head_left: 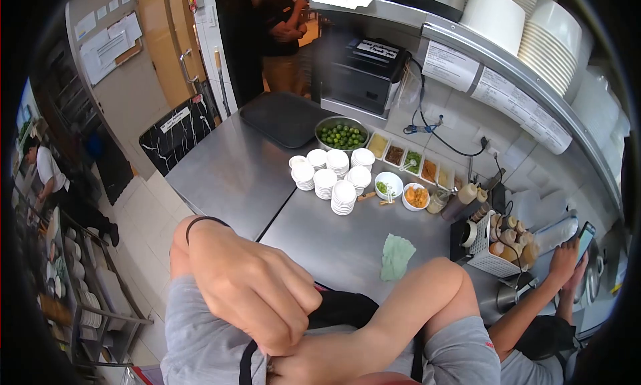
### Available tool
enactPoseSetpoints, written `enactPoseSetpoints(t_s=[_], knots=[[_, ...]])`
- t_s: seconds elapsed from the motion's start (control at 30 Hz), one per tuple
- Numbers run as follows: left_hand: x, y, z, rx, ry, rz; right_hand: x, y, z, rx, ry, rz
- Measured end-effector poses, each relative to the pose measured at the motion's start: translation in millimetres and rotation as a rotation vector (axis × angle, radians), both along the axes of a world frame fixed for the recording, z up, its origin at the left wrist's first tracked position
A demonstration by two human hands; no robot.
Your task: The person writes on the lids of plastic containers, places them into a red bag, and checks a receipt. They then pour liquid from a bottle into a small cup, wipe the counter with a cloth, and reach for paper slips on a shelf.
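My left hand (pixel 250 291), with a black band at its wrist, is bent in front of my chest, its fingers curled closed. Its fingertips are down by my right hand (pixel 290 368), and whatever they pinch is hidden. My right forearm crosses my body, bringing that hand to the bottom edge of the view, where its fingers are mostly out of sight. Black straps (pixel 248 355) lie over my grey shirt (pixel 190 338) close to both hands. Beyond them stands a steel table (pixel 320 231), with a crumpled green cloth (pixel 397 256) lying on it.
Stacked small white dishes (pixel 325 181) stand mid-table, behind them a bowl of green citrus (pixel 342 134) and a black tray (pixel 284 118). Garnish containers (pixel 395 155) line the wall near a bottle basket (pixel 497 251). At right, a co-worker's hands hold a phone (pixel 585 239). Other people stand farther away.
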State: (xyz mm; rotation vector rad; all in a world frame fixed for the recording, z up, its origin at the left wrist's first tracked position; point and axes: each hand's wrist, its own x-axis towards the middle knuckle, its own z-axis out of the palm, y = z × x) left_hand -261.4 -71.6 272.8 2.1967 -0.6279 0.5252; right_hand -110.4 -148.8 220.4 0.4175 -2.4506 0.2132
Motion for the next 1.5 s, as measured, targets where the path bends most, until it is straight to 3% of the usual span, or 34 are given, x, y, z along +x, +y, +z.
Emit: enactPoseSetpoints(t_s=[0.93,1.1,1.33,1.5], knots=[[14,6,-6,0.189,0.003,-0.024,13,-2,7,-0.034,-0.050,0.035],[16,13,-2,0.146,-0.005,0.082,10,-4,7,-0.032,-0.050,0.046],[6,-2,7,0.170,-0.082,0.026,11,-4,8,-0.031,-0.048,0.046],[3,-4,11,0.162,-0.135,0.109,10,-5,7,-0.033,-0.049,0.050]])
